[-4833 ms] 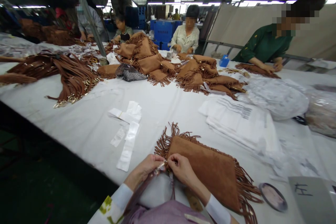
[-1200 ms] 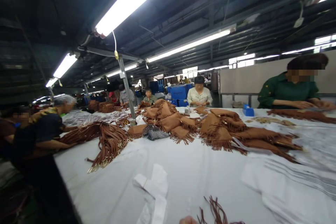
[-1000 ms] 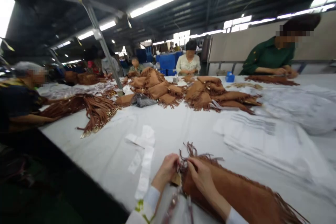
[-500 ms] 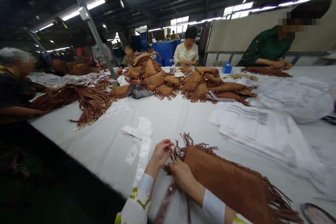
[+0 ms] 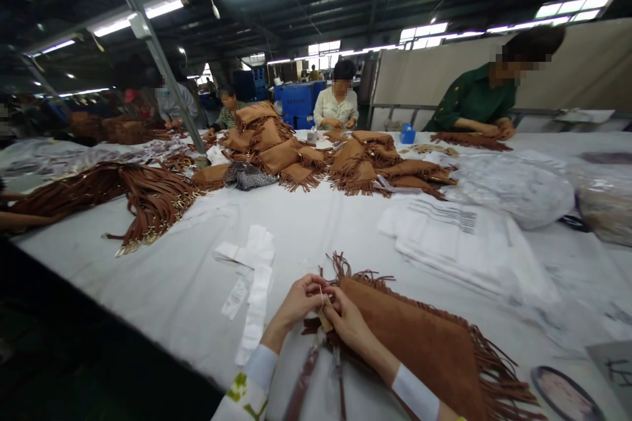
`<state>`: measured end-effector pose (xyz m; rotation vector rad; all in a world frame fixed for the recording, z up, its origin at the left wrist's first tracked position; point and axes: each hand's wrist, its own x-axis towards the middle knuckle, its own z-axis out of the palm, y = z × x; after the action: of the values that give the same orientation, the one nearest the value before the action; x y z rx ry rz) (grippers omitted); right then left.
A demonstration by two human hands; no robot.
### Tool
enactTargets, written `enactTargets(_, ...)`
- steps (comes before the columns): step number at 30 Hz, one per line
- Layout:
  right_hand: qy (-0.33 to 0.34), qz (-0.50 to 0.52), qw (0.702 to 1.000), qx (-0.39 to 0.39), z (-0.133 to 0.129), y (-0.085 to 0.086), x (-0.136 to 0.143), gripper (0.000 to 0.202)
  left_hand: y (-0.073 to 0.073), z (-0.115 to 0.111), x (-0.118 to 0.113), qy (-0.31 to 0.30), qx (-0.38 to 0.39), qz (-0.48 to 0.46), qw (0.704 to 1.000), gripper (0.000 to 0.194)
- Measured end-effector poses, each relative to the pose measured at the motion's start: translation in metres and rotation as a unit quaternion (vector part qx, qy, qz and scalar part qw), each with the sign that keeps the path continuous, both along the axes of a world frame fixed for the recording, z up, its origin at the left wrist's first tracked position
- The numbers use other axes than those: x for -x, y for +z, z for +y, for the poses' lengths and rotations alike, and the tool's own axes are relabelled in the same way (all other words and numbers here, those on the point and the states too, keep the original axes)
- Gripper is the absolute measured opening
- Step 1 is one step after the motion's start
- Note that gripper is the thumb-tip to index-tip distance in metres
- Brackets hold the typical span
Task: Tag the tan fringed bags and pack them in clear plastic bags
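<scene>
A brown fringed suede bag (image 5: 409, 335) lies flat on the white table in front of me. At its left end my left hand (image 5: 299, 306) is closed, its fingertips pinched on a thin pale string (image 5: 320, 293). My right hand (image 5: 351, 323) is beside it, closed on a small tan tag (image 5: 325, 323) that hangs below the fingers. The fingertips of both hands nearly meet, and the exact grip is partly hidden. Below them run brown straps (image 5: 302, 378), which look wrapped in clear plastic.
White paper strips (image 5: 257, 276) lie to the left. White plastic bags (image 5: 439, 237) cover the right side. Farther off are a heap of fringed bags (image 5: 276, 145), brown straps with metal clasps (image 5: 153, 200) and a blue container (image 5: 407, 134). Co-workers sit around the table.
My right hand has moved up to my left fingertips, and the tan tag now shows between them. The view has shifted a little to the right.
</scene>
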<state>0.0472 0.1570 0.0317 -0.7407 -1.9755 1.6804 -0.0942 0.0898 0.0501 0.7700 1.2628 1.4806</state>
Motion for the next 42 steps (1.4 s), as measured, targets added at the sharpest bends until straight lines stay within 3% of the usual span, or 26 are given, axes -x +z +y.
enactTargets(5,0.037,0.06,0.988,0.138,-0.005,0.005,0.003,0.035,0.007,0.005,-0.006,0.0,0.003,0.136,0.991,0.039)
enactTargets(10,-0.086,0.064,0.98,0.166,-0.002,0.003,0.004,0.035,0.007,0.002,-0.013,0.018,0.01,0.215,0.976,0.048)
enactTargets(13,-0.143,0.043,0.975,0.163,0.005,0.0,-0.002,0.04,0.004,-0.005,0.001,0.077,0.031,0.241,0.967,0.047)
enactTargets(16,-0.175,0.026,0.972,0.154,0.015,0.003,-0.023,0.04,-0.004,-0.022,0.032,0.184,0.058,0.268,0.944,0.037)
enactTargets(19,-0.217,0.006,0.967,0.134,0.023,0.011,-0.065,0.042,-0.014,-0.047,0.063,0.259,0.094,0.304,0.912,0.033)
enactTargets(22,-0.288,-0.055,0.954,0.064,0.027,0.015,-0.129,0.046,-0.022,-0.071,0.077,0.272,0.126,0.357,0.885,0.027)
enactTargets(27,-0.414,-0.184,0.892,-0.005,0.016,0.001,-0.247,0.052,-0.02,-0.091,0.066,0.296,0.145,0.457,0.826,0.028)
enactTargets(29,-0.441,-0.229,0.867,-0.012,0.006,-0.009,-0.281,0.051,-0.017,-0.093,0.055,0.27,0.139,0.508,0.806,0.033)
enactTargets(32,-0.449,-0.268,0.852,-0.003,-0.014,-0.014,-0.308,0.049,-0.016,-0.092,0.031,0.134,0.108,0.528,0.831,0.03)
enactTargets(35,-0.44,-0.29,0.849,-0.031,-0.034,-0.006,-0.308,0.046,-0.024,-0.09,0.0,0.044,0.131,0.48,0.866,0.027)
enactTargets(39,-0.404,-0.295,0.861,-0.086,-0.042,0.006,-0.288,0.043,-0.033,-0.084,-0.035,0.026,0.186,0.39,0.902,0.036)
enactTargets(42,-0.371,-0.316,0.867,-0.101,-0.041,0.002,-0.274,0.043,-0.03,-0.078,-0.049,0.049,0.207,0.279,0.937,0.035)
